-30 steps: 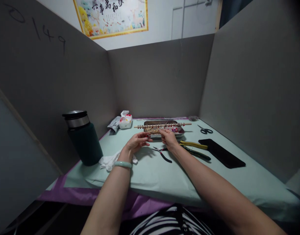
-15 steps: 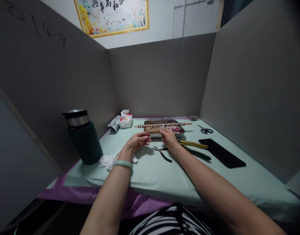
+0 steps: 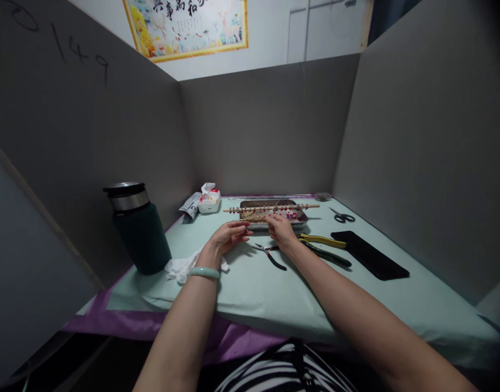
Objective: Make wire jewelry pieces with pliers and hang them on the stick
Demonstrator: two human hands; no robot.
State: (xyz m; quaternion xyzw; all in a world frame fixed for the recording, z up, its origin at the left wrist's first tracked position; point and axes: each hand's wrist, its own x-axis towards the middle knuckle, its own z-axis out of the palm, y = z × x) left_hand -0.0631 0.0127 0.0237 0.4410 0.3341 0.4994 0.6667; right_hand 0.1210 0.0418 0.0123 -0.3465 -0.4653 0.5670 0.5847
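Observation:
My left hand point(image 3: 230, 235) is closed in a pinch at the near left corner of a metal tray point(image 3: 301, 224); what sits between its fingertips is too small to make out. Opposite it, my right hand point(image 3: 281, 228) pinches a thin, wire-like strand that slants up over the tray. Gold-coloured bits and red, pink and clear beads lie in the tray. Across its top rests a wooden stick point(image 3: 313, 206) carrying several small beaded rings. Below the hands are small pliers point(image 3: 274, 260) with red and black handles, on the cloth.
Yellow-and-green-handled pliers point(image 3: 325, 240) lie by my right forearm, beside a black flat pad point(image 3: 370, 256). Black scissors point(image 3: 343, 217) are farther back. To the left stand a dark green bottle point(image 3: 141, 237), a crumpled tissue point(image 3: 180, 269) and a tissue pack point(image 3: 209, 200). Grey panels enclose the table.
Both hands keep nearly the same place and pinch. The fingertips of my left hand have shifted very slightly; the tools and tray stay where they were.

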